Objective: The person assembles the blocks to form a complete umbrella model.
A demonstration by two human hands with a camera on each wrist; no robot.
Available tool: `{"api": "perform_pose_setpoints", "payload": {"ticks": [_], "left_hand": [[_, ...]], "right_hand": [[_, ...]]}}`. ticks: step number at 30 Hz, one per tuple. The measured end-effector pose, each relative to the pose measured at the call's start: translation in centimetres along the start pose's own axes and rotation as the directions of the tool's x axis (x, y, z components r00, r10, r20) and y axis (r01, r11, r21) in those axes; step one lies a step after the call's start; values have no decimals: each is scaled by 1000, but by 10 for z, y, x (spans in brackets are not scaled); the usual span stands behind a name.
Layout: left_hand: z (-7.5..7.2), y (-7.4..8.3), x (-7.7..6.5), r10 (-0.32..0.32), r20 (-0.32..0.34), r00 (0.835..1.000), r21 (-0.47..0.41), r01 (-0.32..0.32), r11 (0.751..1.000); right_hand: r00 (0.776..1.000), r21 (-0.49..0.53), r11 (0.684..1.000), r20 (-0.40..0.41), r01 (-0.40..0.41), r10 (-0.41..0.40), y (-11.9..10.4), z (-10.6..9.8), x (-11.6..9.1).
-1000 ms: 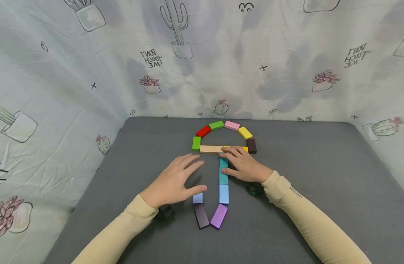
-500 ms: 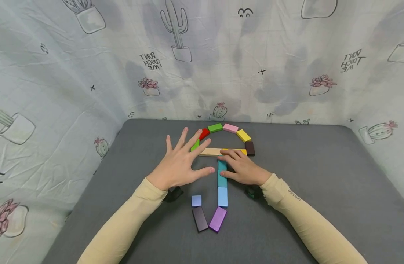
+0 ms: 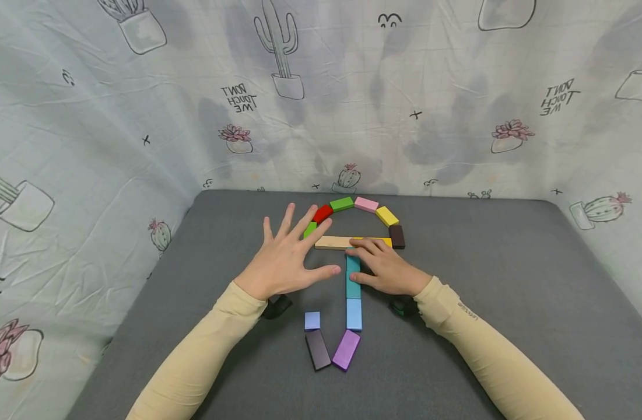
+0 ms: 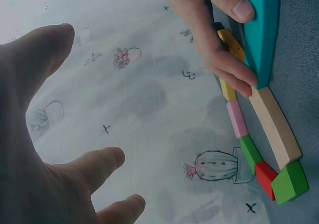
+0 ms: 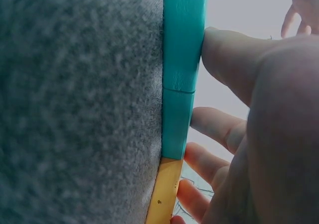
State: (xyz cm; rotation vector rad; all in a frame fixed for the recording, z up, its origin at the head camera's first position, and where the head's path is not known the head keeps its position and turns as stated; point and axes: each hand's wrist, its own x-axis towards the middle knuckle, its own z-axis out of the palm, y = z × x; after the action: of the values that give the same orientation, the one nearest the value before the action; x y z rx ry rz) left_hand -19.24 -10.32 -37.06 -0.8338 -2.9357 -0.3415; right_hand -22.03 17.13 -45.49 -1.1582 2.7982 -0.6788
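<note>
My right hand [image 3: 389,265] lies over an upright row of teal blocks [image 3: 353,287]; in the right wrist view its thumb and fingertips touch their tops and the yellow block [image 5: 165,191] beyond. Fingers spread wide, my left hand [image 3: 281,259] is held above the table, left of that row, and holds nothing. It partly hides a green block [image 3: 308,231]. A beige block [image 3: 331,242] forms a crossbar with the yellow one. Below the teal blocks come a light blue block [image 3: 354,315] and a purple block [image 3: 346,351].
An arch above the crossbar has red [image 3: 322,214], green [image 3: 342,203], pink [image 3: 366,204], yellow [image 3: 387,216] and dark brown [image 3: 397,237] blocks. A dark block [image 3: 318,350] and a periwinkle block [image 3: 312,320] curve up at lower left. Patterned cloth [image 3: 331,134] bounds the grey table [image 3: 483,262].
My left hand has moved forward and spread its fingers, uncovering the periwinkle block and covering part of the green one; it then stays nearly still. The right hand stays on the blocks.
</note>
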Motion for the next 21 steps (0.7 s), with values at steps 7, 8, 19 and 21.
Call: {"api": "perform_pose_setpoints", "payload": {"ticks": [7,8,19,21], "left_hand": [[1,-2,0,-3,1,1000,6,3,1000],[1,-3,0,-4,1,1000,4,4,1000],[1,-3,1,-6,12,1000,4,6,1000],[1,-3,1,-4,12,1000,2,4,1000]], "right_hand": [[1000,0,1000,3,-2,2,-1,-1,1],[1000,-2,1000,1,-2,2,-1,-1,1],[1000,24,1000,-11,-11,11,0,-1,0],[1000,32,999,-7,-21,21,0,-1,0]]}}
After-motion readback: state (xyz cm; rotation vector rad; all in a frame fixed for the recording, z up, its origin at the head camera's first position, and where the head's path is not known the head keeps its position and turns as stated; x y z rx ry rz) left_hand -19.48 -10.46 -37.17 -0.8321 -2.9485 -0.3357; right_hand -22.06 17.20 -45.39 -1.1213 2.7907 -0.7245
